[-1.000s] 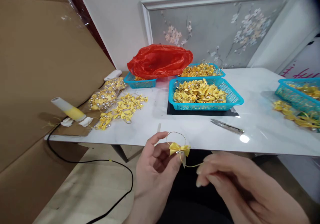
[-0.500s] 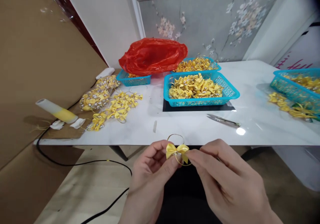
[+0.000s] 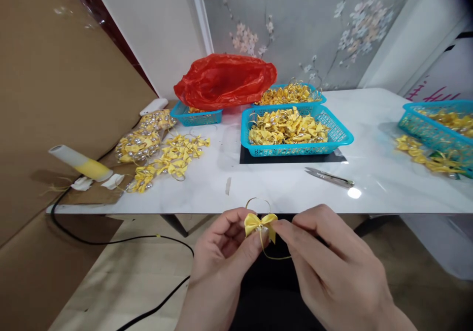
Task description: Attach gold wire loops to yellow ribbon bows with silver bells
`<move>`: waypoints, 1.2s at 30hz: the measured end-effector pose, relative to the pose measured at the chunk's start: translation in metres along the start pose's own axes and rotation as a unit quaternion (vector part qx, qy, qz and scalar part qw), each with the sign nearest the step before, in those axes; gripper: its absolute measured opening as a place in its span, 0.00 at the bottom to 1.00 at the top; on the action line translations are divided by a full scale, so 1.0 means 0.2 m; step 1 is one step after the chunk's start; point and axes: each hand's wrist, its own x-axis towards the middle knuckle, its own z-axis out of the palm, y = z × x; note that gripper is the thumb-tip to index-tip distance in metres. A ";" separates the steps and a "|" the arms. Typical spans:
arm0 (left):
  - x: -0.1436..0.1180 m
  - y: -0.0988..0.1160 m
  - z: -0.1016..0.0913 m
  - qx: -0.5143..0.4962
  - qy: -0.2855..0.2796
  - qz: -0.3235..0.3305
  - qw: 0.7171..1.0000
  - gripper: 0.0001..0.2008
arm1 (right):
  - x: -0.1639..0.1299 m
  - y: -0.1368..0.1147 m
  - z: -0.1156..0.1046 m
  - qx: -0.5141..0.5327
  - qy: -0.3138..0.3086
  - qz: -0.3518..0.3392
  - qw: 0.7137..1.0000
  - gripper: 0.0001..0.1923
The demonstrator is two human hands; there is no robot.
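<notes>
Both hands pinch one yellow bow (image 3: 260,222) just below the near worktop (image 3: 288,188) edge: left hand (image 3: 221,257) grip closed on its left wing, right hand (image 3: 328,267) grip on its right, gold cord looping beneath. Beyond lie scissors (image 3: 328,177) and a blue basket (image 3: 295,133), open marble between. Pink writing far right is unreadable.

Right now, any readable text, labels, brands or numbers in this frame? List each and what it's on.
No text can be read.
White board at the right edge: pink handwritten strokes, cut off by the frame, unreadable.
Nearest blue basket: pierced pattern in its wall, no characters I can make out.
Yellow-and-white tube, scissors, yellow bow pinched between left hand and right hand: no print visible.
</notes>
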 end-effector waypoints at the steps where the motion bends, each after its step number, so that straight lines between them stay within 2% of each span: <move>1: 0.00 0.00 0.00 0.007 -0.002 0.006 1.000 0.10 | 0.00 0.00 0.00 0.001 0.005 0.001 1.000 0.10; 9: 0.02 -0.03 0.00 0.069 0.009 0.092 0.993 0.10 | 0.00 0.00 0.04 0.004 0.001 0.000 1.000 0.09; 17: 0.04 -0.07 0.00 0.118 0.005 0.160 0.980 0.08 | -0.04 0.01 0.08 0.013 -0.007 0.055 0.998 0.08; 23: 0.16 -0.10 0.03 0.153 -0.017 0.204 0.967 0.11 | -0.02 0.07 0.11 0.034 0.011 0.136 0.990 0.09; 26: 0.21 -0.11 0.07 0.163 -0.033 0.237 0.957 0.12 | 0.01 0.11 0.09 0.048 0.019 0.161 0.986 0.08; 30: 0.24 -0.11 0.10 0.163 -0.023 0.294 0.941 0.13 | 0.05 0.12 0.08 0.074 0.036 0.174 0.981 0.08; 36: 0.25 -0.10 0.11 0.187 -0.054 0.389 0.900 0.14 | 0.04 0.13 0.07 0.099 0.085 0.138 0.982 0.08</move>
